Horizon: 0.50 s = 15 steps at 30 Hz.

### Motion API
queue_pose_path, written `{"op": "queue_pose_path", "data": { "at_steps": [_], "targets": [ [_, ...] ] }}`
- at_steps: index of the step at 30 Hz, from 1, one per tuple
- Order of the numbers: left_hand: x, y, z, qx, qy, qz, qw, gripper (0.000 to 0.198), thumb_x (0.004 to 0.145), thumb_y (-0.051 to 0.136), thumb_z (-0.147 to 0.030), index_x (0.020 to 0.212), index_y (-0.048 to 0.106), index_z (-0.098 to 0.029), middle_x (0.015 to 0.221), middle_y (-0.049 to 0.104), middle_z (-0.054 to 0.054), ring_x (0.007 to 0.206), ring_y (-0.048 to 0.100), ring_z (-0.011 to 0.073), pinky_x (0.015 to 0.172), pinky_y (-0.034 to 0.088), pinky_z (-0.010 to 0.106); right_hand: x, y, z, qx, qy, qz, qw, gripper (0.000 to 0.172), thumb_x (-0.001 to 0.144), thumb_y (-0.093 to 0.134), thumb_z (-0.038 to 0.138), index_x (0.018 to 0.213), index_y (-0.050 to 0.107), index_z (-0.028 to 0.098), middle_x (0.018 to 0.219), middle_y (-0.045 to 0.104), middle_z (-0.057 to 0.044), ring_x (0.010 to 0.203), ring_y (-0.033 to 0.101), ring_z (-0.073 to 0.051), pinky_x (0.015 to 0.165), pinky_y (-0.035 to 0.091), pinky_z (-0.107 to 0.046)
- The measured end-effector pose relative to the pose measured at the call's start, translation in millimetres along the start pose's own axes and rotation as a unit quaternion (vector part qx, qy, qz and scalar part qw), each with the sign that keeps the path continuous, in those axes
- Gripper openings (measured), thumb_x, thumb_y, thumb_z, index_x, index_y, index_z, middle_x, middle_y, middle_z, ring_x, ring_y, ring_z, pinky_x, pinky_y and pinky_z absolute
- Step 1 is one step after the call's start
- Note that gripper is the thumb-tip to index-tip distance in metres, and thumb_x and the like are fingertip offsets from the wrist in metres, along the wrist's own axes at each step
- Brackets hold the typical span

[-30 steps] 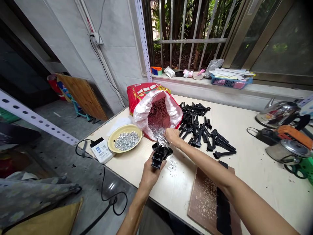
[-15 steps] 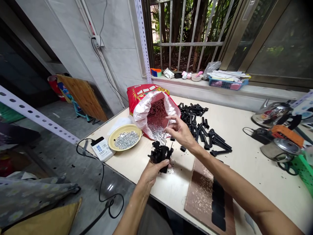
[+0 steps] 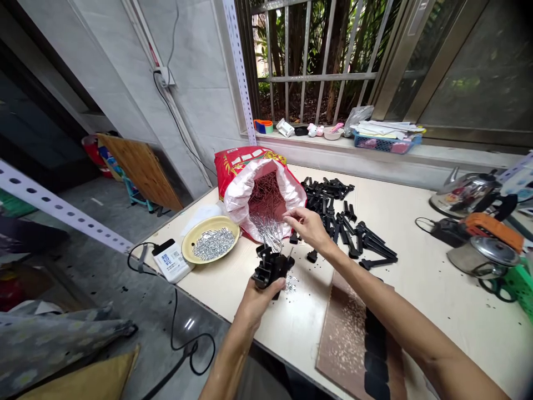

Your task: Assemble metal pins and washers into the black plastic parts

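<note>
My left hand (image 3: 255,304) is closed around a bunch of black plastic parts (image 3: 271,271), holding them above the table. Thin silver pins or screws stand up from these parts. My right hand (image 3: 308,226) hovers just in front of the open bag, thumb and index finger bent towards each other; whether something thin is between them I cannot make out. The red bag (image 3: 233,166) lies on its side with its white lining folded out. Long silver screws or nails (image 3: 268,230) spill at its mouth, and reddish-looking ones lie deeper inside.
A yellow dish (image 3: 188,255) of small silver pieces stands left of the bag, by a white power bank (image 3: 172,262). Black handle-like parts (image 3: 338,214) are heaped to the right. A brown board (image 3: 339,344) lies in front, with a kettle (image 3: 464,191) and pot (image 3: 478,258) far right.
My right hand has moved slightly down, and the thin silver pin it pinched no longer shows clearly. My left hand has tilted the black parts a little. The view has shifted slightly.
</note>
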State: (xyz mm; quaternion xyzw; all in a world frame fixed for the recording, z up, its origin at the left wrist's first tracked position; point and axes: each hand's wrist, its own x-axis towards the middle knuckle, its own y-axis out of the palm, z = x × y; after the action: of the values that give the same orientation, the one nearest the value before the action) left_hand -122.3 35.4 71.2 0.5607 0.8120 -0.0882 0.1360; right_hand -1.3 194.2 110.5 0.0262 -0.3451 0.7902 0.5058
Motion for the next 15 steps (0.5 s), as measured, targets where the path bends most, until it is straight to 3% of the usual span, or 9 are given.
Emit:
{"op": "queue_pose_path", "data": {
  "at_steps": [3, 6, 10, 15],
  "targets": [
    [1.2, -5.3, 3.2, 0.009, -0.002, -0.02, 1.0, 0.033, 0.059, 0.075, -0.035, 0.081, 0.067, -0.012, 0.073, 0.07, 0.006, 0.074, 0.063, 0.0202, 0.071, 0.046, 0.03, 17.4, 20.7, -19.6, -0.137, 0.089, 0.062, 0.985, 0.019, 0.086, 0.052, 0.027, 0.085, 0.068, 0.017, 0.08, 0.069, -0.002, 0.076, 0.062, -0.014, 0.069, 0.043, -0.023],
    [7.5, -11.1, 9.3, 0.018, -0.008, -0.036, 0.999, 0.038, 0.059, 0.075, -0.037, 0.086, 0.064, -0.012, 0.071, 0.069, 0.005, 0.071, 0.062, 0.0202, 0.067, 0.045, 0.03, 28.9, 50.1, -29.5, -0.186, 0.123, 0.093, 0.97, 0.017, 0.083, 0.056, 0.026, 0.078, 0.068, 0.015, 0.075, 0.068, -0.007, 0.077, 0.063, -0.019, 0.069, 0.043, -0.027],
    [13.6, -19.9, 18.4, 0.022, -0.014, -0.039, 0.999, 0.036, 0.059, 0.075, -0.036, 0.084, 0.064, -0.013, 0.071, 0.068, 0.004, 0.069, 0.062, 0.0197, 0.065, 0.045, 0.029, 44.9, 74.8, -32.9, -0.246, 0.166, 0.093, 0.951, 0.02, 0.087, 0.054, 0.024, 0.096, 0.064, 0.01, 0.097, 0.065, -0.016, 0.092, 0.06, -0.026, 0.077, 0.043, -0.037],
    [10.8, -21.9, 18.5, 0.021, -0.007, -0.042, 0.999, 0.032, 0.058, 0.076, -0.034, 0.08, 0.065, -0.014, 0.069, 0.068, 0.004, 0.067, 0.061, 0.0183, 0.063, 0.044, 0.027, 61.6, 82.3, -32.2, -0.284, 0.2, 0.142, 0.927, 0.033, 0.088, 0.056, 0.032, 0.116, 0.054, 0.015, 0.115, 0.056, -0.008, 0.1, 0.057, -0.021, 0.082, 0.049, -0.039]
  ]
}}
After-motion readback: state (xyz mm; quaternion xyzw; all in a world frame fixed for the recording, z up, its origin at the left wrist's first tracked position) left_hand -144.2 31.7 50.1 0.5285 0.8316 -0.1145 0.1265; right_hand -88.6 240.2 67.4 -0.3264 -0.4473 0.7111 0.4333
